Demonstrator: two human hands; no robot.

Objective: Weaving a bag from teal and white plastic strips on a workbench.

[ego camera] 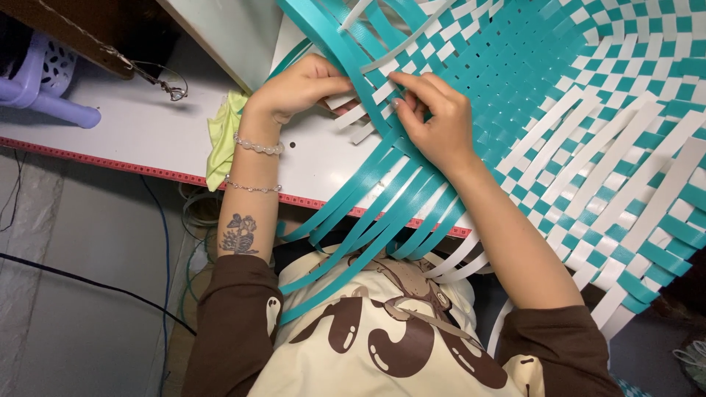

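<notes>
The left hand (305,88) is curled at the near-left edge of a woven mat (581,110) of teal and white plastic strips, fingers bent over the loose white strip ends (353,117) that stick out there; its thumb and fingertips press on the strips, though whether they pinch one strip is not clear. The right hand (434,117) lies just beside it, fingers bent, index finger and thumb closed on a teal strip at the weave's edge. The two hands almost touch above the same spot.

The woven mat lies on a white surface (147,132) with a red front edge and spreads well off to the right, past that edge. From beneath the right hand a fan of loose teal strips (353,235) runs down over the surface edge to the person's lap. Unwoven white strips (632,184) trail from the mat's lower right side.

Two bead bracelets (257,147) sit on the left wrist, and a tattoo marks the forearm. A yellow-green cloth (220,140) lies on the surface, touching that wrist. A lilac plastic basket (44,81) stands at the far left, and cables (88,283) run across the floor below.
</notes>
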